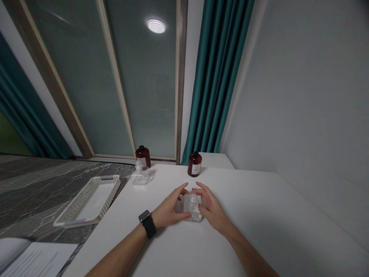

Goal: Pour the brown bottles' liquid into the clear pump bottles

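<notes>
A clear, square glass bottle (196, 217) with a round, ball-like stopper (193, 198) stands on the white table in front of me, between my hands. My left hand (172, 207), with a black watch on its wrist, curls about the left side; its thumb lies along the front and its fingers reach behind. From the right, my right hand (211, 211) cups the same bottle, thumb close to the stopper and fingers bent at the back edge. Both hands partly hide the glass. Just beyond them stands a dark red-brown bottle (195, 164) with a black cap and white label.
Another red-brown bottle (143, 156) stands at the table's far left corner, behind a second clear glass piece (140, 177). Left of the white table (245, 215) is a white perforated basket (107, 209). Printed pages (40, 257) lie at lower left. A wall (302, 96) rises on the right.
</notes>
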Demonstrator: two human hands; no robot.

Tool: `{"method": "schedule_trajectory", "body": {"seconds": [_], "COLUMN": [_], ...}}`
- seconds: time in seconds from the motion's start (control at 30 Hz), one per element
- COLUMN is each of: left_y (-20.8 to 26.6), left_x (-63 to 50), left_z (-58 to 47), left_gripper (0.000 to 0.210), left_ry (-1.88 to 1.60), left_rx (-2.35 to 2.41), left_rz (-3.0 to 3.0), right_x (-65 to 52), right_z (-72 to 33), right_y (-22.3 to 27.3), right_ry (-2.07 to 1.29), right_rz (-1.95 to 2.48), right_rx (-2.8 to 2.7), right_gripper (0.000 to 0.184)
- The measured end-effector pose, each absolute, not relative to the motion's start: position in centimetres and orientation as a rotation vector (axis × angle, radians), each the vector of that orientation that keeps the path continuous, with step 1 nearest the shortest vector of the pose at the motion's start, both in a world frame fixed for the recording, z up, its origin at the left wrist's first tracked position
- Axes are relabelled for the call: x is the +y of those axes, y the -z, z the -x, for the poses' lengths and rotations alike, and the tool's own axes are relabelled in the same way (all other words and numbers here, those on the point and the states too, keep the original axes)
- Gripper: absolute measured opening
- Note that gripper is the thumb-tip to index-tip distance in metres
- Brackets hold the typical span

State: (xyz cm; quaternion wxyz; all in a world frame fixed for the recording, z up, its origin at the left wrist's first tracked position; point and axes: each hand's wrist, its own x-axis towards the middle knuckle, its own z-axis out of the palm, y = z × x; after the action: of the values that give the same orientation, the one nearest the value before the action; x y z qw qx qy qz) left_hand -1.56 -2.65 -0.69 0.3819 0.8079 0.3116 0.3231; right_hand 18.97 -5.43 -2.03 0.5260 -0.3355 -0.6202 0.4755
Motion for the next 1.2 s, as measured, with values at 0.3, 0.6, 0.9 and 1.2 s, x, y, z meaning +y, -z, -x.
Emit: {"method": "schedule_trajectory", "body": {"seconds": [0.3, 0.6, 0.9, 1.2], "left_y": [0.65, 0.96, 0.74, 0.74], "left_x": [-2.72, -2.63, -2.71, -2.70], "left_z": [1.54, 1.57, 1.62, 1.62], "left_gripper": [0.095, 0.095, 0.095, 0.096], "left_ry": [-0.819, -0.830, -0.824, -0.827], "left_rx": [0.806, 0.800, 0.793, 0.798], "left_rz": [-2.050, -2.049, -2.052, -2.052], "right_x": [-5.45, -5.32, -5.50, -5.41], "right_z": [-18.95, -19.07, -18.85, -18.78], "right_y": [2.15, 2.32, 2.09, 2.38], "right_ry": [-1.109, -1.112, -1.211, -1.197], "right_rz": [0.830, 0.832, 0.808, 0.861], "right_rx": [-1.500, -1.497, -1.438, -1.466], "right_gripper": [0.058, 0.064, 0.071, 0.075]}}
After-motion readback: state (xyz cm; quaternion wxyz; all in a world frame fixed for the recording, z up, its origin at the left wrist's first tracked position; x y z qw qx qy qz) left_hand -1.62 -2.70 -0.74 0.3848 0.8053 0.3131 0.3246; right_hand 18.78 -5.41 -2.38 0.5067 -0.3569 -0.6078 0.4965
